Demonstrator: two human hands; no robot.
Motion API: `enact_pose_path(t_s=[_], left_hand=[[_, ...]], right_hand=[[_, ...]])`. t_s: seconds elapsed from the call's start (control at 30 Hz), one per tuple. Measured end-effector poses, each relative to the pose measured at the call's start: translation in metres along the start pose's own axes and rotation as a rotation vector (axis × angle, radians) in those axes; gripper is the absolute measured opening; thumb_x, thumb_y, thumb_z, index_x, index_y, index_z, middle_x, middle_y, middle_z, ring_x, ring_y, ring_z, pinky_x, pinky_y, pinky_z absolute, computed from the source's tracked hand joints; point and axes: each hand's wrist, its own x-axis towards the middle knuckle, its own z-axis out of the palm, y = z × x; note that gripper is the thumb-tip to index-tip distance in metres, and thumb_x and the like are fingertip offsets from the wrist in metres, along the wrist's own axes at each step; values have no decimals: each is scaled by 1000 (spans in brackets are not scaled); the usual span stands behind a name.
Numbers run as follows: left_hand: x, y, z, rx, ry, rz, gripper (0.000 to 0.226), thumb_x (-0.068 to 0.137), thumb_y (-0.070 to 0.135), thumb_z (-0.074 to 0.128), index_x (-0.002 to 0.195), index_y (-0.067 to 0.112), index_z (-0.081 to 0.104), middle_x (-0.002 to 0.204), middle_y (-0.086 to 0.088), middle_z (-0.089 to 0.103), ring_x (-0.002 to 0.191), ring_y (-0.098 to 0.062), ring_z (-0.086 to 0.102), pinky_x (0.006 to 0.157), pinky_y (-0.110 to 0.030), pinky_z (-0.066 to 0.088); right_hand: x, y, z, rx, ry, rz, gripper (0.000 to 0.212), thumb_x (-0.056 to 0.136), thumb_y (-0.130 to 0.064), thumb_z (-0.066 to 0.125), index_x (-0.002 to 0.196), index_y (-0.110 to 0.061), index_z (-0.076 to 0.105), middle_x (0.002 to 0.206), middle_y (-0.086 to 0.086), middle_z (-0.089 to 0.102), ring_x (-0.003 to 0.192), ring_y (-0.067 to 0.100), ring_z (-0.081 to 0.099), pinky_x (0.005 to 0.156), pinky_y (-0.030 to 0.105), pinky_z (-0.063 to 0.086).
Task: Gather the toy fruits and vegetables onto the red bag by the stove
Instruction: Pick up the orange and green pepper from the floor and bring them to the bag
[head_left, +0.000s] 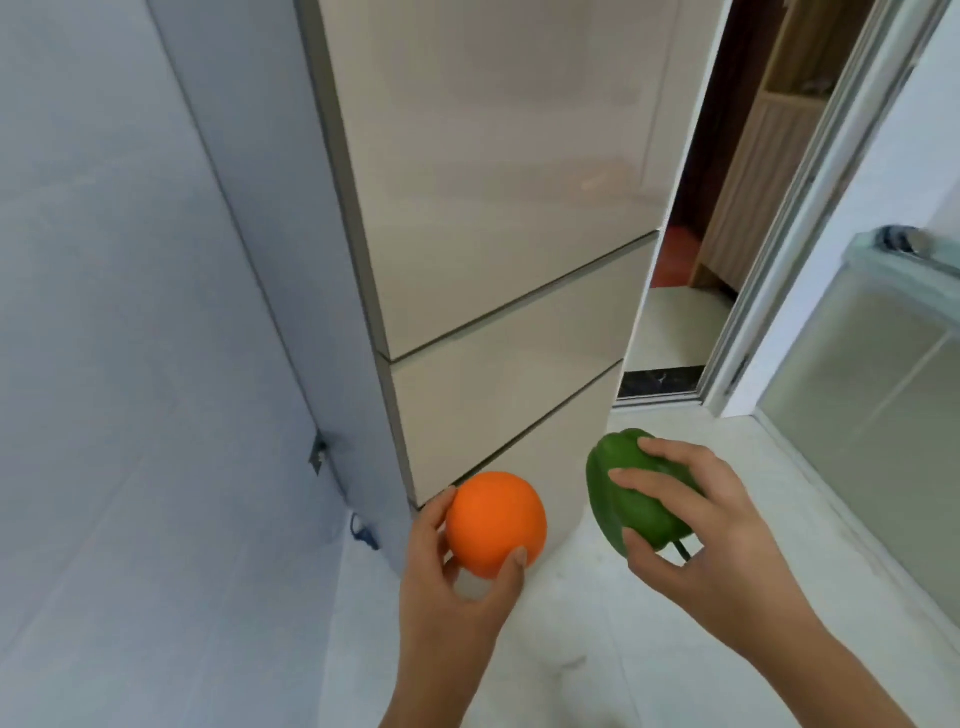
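Closest to me, low in the view, both my hands are full. I am mid-carry: two toys collected and neither delivered yet. The red bag and the stove are nowhere in sight, so the next move, as I judge it, calls for turning away from this corner, finding the stove, and setting both pieces down on the bag without letting either roll off.

My left hand cups a round toy orange from below and the side, the thumb curled up one side and a finger up the other, spread wide round the ball. My right hand clamps a toy green pepper from the right, with two fingers lying across its top and the thumb pressed underneath, near the dark stem that pokes out below. The two toys sit side by side, apart, not touching.

Beneath them is a pale tiled floor. Just beyond stands a tall beige refrigerator with drawer fronts below its upper door. A grey-white wall runs along the left. Farther right, a doorway opens onto another room, and a frosted glass door fills the right edge.
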Motion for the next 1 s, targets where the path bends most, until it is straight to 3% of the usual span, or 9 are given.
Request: enact_pose_path(t_s=[0.17,0.27,0.43,0.53,0.73,0.8,0.93,1.0], left_hand=[[26,15,66,-26,-170,74,67,57,42,82,111,41,44,118,26,41,104,-2,51,73,-10,48],[40,20,116,-54,-290,76,67,49,50,73,110,42,46,118,24,45,102,5,50,72,-10,49],[59,26,216,-76,-478,60,64,53,35,75,110,41,47,123,15,47,103,-9,54,70,-7,47],[75,34,278,-69,-577,69,63,54,36,75,110,44,45,124,16,46,104,-10,54,71,-10,49],[114,51,402,-59,-706,68,63,58,38,78,110,48,43,123,21,44,105,-9,54,72,-14,50],[126,51,436,-60,-734,67,64,58,39,77,111,48,43,123,22,43,104,-8,54,73,-13,50],[151,40,491,-45,-799,44,69,51,49,74,113,45,43,125,20,43,106,-13,54,81,-23,52],[171,32,516,-34,-822,19,68,52,46,75,113,45,43,125,20,42,105,-15,54,82,-27,53]], right_hand=[[-4,38,-43,-46,176,156,37,69,-37,55,106,-35,57,117,-3,50,107,24,50,83,5,37],[-8,69,-67,-99,227,225,38,69,-36,56,107,-35,56,117,-1,51,106,27,51,83,6,37],[-8,139,-113,-170,320,327,37,69,-35,57,106,-36,57,116,-3,50,105,24,51,82,4,36],[2,188,-140,-210,367,371,37,69,-37,54,106,-35,57,115,0,51,103,25,51,83,9,37],[35,283,-186,-233,431,426,38,69,-36,54,107,-34,57,116,-1,50,104,25,51,84,30,45],[45,310,-195,-253,436,453,38,69,-36,53,107,-35,56,116,-1,49,103,26,52,83,31,44],[61,359,-202,-240,456,513,38,69,-37,54,107,-36,56,117,-6,48,105,22,50,84,18,41],[73,383,-201,-259,467,544,38,68,-37,54,107,-37,56,117,-9,46,104,23,51,82,20,43]])
